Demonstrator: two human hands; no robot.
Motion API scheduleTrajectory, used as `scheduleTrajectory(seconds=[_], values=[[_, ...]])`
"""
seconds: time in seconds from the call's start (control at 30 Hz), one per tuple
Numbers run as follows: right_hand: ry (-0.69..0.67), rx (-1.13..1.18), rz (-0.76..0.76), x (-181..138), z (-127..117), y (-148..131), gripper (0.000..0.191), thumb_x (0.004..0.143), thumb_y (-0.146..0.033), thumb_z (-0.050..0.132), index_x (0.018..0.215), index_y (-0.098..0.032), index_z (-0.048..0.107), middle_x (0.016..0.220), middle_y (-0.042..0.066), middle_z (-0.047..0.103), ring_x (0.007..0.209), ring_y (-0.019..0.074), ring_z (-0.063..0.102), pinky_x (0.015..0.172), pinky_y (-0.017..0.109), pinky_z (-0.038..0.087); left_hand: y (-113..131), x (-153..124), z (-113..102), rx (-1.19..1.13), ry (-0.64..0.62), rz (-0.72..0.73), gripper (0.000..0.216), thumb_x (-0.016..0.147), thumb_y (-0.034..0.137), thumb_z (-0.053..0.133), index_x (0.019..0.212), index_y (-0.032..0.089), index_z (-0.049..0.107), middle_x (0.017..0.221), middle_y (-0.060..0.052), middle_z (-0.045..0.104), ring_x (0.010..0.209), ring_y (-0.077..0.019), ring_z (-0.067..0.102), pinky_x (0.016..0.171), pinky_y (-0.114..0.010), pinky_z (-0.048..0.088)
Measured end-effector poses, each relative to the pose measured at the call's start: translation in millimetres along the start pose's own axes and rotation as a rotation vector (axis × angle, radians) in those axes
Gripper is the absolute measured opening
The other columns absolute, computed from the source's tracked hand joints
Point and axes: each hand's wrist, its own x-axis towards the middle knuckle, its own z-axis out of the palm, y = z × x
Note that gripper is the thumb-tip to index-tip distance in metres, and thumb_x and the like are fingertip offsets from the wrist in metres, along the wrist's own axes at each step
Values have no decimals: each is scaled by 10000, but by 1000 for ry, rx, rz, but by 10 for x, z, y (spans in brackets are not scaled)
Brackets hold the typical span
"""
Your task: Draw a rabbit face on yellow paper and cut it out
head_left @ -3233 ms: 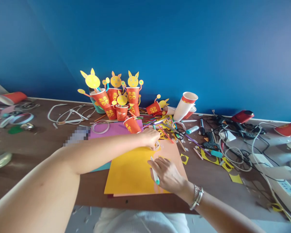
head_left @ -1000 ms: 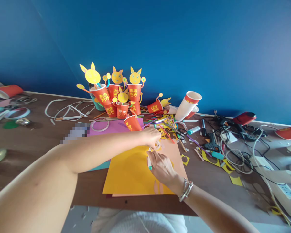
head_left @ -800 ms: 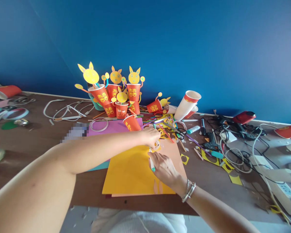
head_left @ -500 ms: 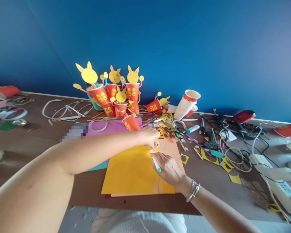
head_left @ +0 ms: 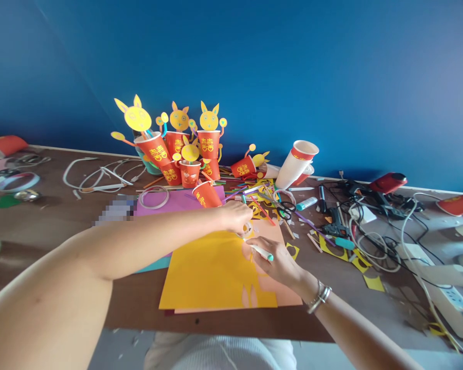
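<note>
My right hand (head_left: pixel 273 259) grips a white marker (head_left: pixel 261 252) with a teal end, its writing end down by the paper near my left hand. My left hand (head_left: pixel 237 217) reaches across and has its fingers closed on a small clear ring, like a roll of tape (head_left: pixel 247 228), pressed on the sheets. Beneath both hands lie a yellow sheet (head_left: pixel 204 272) and a peach sheet (head_left: pixel 273 231). Two peach ear-shaped cut-outs (head_left: pixel 249 295) rest near the yellow sheet's lower edge. A tipped red paper cup (head_left: pixel 207 195) is behind my left wrist.
Red cups with yellow rabbit faces (head_left: pixel 209 133) stand along the blue wall. Stacked white cups (head_left: pixel 296 167) lean farther right. Scissors (head_left: pixel 286 209), yellow scraps (head_left: pixel 334 249), glue guns (head_left: pixel 335 226), tangled cables and a power strip (head_left: pixel 451 293) crowd the right side.
My right hand has moved slightly right and turned, so the marker's teal end now points more to the right. More peach paper shows at the lower right. My left hand stays at the ring.
</note>
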Motion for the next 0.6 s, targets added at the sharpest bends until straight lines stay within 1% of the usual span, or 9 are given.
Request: scheduleTrajectory(seconds=[0.1,0.2,0.27,0.37,0.5,0.6], values=[[-14,96,48,-3,-16,74,237,868,-184,475,1068,-208,599,1009,74,694,876,174,669,780,275,521,-16,11,31,-6,23,2,260,663,366,668,763,127,680,768,-129,704,737,-281,672,656,-332,488],[-21,187,70,1,-29,132,253,865,-192,478,1080,-221,609,1068,75,681,931,185,658,797,287,528,-16,12,36,7,22,-5,286,655,388,668,766,125,682,766,-134,704,725,-284,671,625,-330,484],[-27,243,105,7,-43,153,241,865,-207,485,1064,-222,620,1080,79,677,951,193,653,766,285,541,-6,6,21,15,13,-11,286,657,389,663,771,127,682,763,-129,704,721,-277,671,614,-322,479],[-35,315,184,15,-65,175,221,871,-247,491,1040,-212,629,1067,90,680,911,198,663,681,271,555,9,-7,-6,23,3,-23,278,674,385,643,781,131,683,762,-121,703,725,-266,670,617,-314,473],[-32,335,239,21,-78,222,238,882,-285,489,1039,-189,640,1006,101,694,832,197,671,629,268,548,14,-20,-18,21,2,-23,273,668,386,653,777,137,676,762,-110,697,736,-259,666,624,-307,462],[-15,326,222,31,-94,260,247,894,-299,473,1019,-179,650,983,106,694,816,192,667,621,263,541,8,-26,-15,4,15,-20,275,681,401,649,784,147,669,763,-90,692,753,-247,662,635,-297,454]])
